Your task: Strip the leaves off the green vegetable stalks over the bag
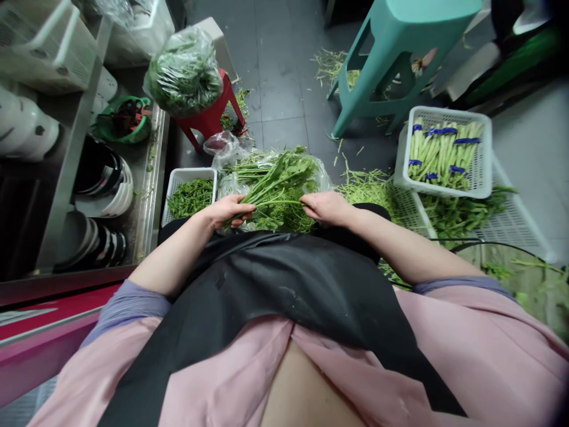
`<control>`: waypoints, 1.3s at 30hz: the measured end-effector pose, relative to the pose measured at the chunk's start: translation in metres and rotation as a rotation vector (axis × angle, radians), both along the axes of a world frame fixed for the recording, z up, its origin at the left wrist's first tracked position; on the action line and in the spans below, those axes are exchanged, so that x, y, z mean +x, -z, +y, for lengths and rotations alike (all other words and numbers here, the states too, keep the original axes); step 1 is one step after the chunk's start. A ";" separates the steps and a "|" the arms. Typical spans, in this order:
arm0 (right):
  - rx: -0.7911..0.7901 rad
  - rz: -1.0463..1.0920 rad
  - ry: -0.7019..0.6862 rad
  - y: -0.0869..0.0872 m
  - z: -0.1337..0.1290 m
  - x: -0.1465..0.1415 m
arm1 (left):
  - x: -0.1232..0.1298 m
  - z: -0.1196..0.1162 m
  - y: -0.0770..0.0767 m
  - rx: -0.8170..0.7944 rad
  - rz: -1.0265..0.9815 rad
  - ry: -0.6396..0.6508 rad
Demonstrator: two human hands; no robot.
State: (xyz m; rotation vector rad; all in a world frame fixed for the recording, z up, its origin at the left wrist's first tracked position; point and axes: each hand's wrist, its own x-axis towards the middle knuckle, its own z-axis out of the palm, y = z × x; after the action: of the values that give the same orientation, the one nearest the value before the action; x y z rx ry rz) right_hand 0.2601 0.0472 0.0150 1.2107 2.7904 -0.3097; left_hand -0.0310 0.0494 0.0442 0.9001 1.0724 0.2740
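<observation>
A bunch of long leafy green stems (271, 181) fans away from my left hand (230, 210), whose fingers are wrapped round the lower ends. One thin stem (281, 203) stretches across to my right hand (325, 207), which pinches its end between closed fingertips. Directly beneath both hands lies a heap of greens (280, 220) on clear plastic. Beside my left hand, a white basket (214, 178) holds more cut greens. On the floor past my right hand is a loose pile of pale green stalks (367, 193).
At the right, a white basket (488, 151) holds stalks bundled with blue bands. A teal stool (431, 24) stands ahead. Bagged greens (184, 71) rest on a red stool (202, 124). A metal shelf (151, 196) with bowls (111, 196) and a green basket (109, 133) runs along the left.
</observation>
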 end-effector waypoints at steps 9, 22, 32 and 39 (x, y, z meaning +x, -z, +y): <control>-0.200 0.440 0.204 0.010 -0.002 0.000 | 0.002 0.000 -0.004 0.080 0.039 0.033; 0.118 0.537 -0.012 0.000 -0.001 -0.015 | 0.013 0.000 -0.005 0.070 0.006 0.073; 0.331 0.026 -0.277 -0.023 -0.006 -0.027 | 0.006 0.000 0.004 -0.035 -0.037 0.068; 0.222 0.112 -0.331 -0.020 -0.008 -0.031 | 0.010 -0.003 -0.003 -0.104 -0.016 0.085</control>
State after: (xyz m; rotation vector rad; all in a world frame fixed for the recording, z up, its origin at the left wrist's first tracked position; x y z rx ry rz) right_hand 0.2289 0.0393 0.0354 0.7604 3.1235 -0.0441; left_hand -0.0208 0.0466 0.0475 0.8464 1.0218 0.1536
